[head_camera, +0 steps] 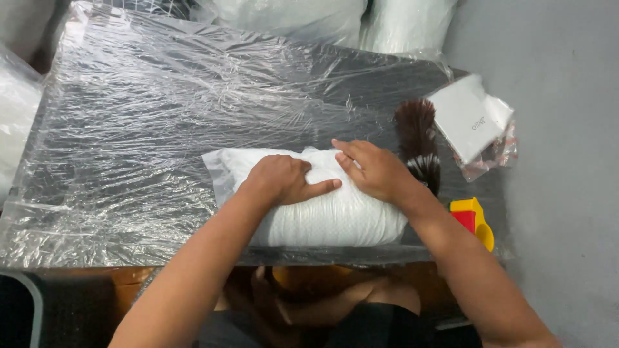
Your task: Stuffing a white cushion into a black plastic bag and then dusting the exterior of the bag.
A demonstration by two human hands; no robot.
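Wrapped table (129,129), plastic film over the dark top. Left hand (280,179) presses the white bundle (322,219) at the near edge, fingers curled, thumb out. Right hand (374,169) lies flat on it, fingers together. Brush (418,138), white box (467,117), yellow-red tape dispenser (474,219) at right. Looks like the pressing-flat step; both palms need steady hold.

1. I'm showing both forearms bare, wearing no sleeves.
2. My left hand (282,180) and right hand (374,171) are going ungloved.
3. I'm wearing dark shorts (380,328), showing at the bottom edge.
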